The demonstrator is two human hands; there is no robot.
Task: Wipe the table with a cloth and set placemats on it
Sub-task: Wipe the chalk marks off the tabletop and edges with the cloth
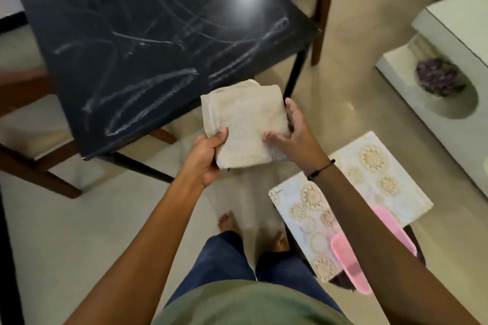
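Glossy black square desk, top streaked with pale wipe marks, stands on cream tiled floor. Brown wooden chairs tucked at desk's left and far sides. Folded beige terry cloth held in air just off desk's near corner. Left hand grips cloth's lower-left edge, fingers curled around it; right hand holds cloth's right side, thumb on top, fingers spread. White placemats with gold floral medallions stacked right of desk, pink plastic object lying on them. White cabinet farther right.
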